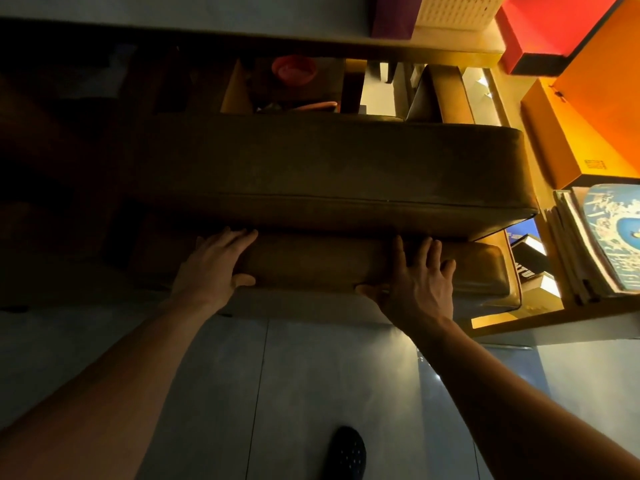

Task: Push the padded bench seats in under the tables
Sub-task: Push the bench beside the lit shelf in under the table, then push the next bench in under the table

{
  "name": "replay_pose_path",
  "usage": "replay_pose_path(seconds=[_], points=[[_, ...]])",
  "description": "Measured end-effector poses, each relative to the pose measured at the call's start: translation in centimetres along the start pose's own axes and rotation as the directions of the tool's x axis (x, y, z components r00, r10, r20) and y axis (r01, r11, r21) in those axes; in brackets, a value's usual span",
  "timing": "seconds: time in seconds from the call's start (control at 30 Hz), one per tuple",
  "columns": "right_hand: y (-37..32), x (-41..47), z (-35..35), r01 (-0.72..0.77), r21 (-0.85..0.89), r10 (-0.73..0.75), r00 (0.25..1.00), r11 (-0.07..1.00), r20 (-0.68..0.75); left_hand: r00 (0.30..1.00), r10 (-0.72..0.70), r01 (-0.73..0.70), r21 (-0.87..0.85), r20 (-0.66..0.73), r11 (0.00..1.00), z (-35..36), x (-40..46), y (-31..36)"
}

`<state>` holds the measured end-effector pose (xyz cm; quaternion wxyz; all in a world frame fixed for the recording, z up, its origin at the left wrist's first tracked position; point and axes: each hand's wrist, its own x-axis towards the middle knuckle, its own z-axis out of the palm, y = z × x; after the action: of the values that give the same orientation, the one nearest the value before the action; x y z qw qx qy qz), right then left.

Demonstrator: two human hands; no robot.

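A low brown padded bench seat [318,263] lies across the middle of the head view, on the grey floor. A bigger, thicker brown padded seat [332,164] sits just beyond it, partly over its far edge. My left hand [211,265] grips the low seat's near edge at the left, fingers on top and thumb on the front face. My right hand [419,282] holds the same edge further right in the same way. A table top [207,29] runs across the top of the view, above the far seats. The left end of both seats is lost in shadow.
A third padded seat [440,95] stands behind at upper right. A red bowl [294,69] sits in the dark space under the table. Orange [585,133] and red [540,32] boxes and stacked books [602,237] fill shelves at the right. My dark shoe [346,452] is on the tiled floor.
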<state>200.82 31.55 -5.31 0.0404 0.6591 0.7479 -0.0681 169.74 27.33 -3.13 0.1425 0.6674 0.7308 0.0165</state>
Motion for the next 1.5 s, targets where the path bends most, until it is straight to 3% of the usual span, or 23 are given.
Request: replay_pose_path(seconds=[0.23, 0.43, 0.63, 0.83, 1.17, 1.5], points=[[0.1, -0.3, -0.3, -0.004, 0.023, 0.003, 1.000, 1.000, 0.024, 0.998, -0.052, 0.051, 0.027, 0.036, 0.998, -0.6, -0.8, 1.0], [0.1, 0.0, -3.0, -0.004, 0.024, 0.000, 0.990, 1.000, 0.142, 0.998, -0.035, 0.032, 0.057, 0.043, 0.998, -3.0, -2.8, 0.9], [-4.4, -1.8, -7.3, 0.082, 0.068, -0.093, 0.980, 0.994, 0.177, 0.997, -0.078, 0.078, 0.020, 0.009, 0.997, -7.9, -5.6, -2.3], [-14.0, -5.4, -11.0, 0.141, 0.121, -0.163, 0.967, 0.983, 0.197, 0.998, -0.053, 0.054, 0.016, -0.040, 0.998, -13.1, -10.2, -9.6], [-37.0, -12.8, -15.8, 0.167, 0.169, -0.190, 0.973, 0.971, 0.131, 0.990, 0.035, -0.035, 0.007, -0.138, 0.999, -22.0, -18.1, -26.8], [-55.1, -12.0, -14.9, 0.287, 0.149, -0.305, 0.946, 0.946, 0.111, 0.984, -0.073, 0.062, -0.067, -0.165, 0.996, -24.5, -21.4, -42.7]])
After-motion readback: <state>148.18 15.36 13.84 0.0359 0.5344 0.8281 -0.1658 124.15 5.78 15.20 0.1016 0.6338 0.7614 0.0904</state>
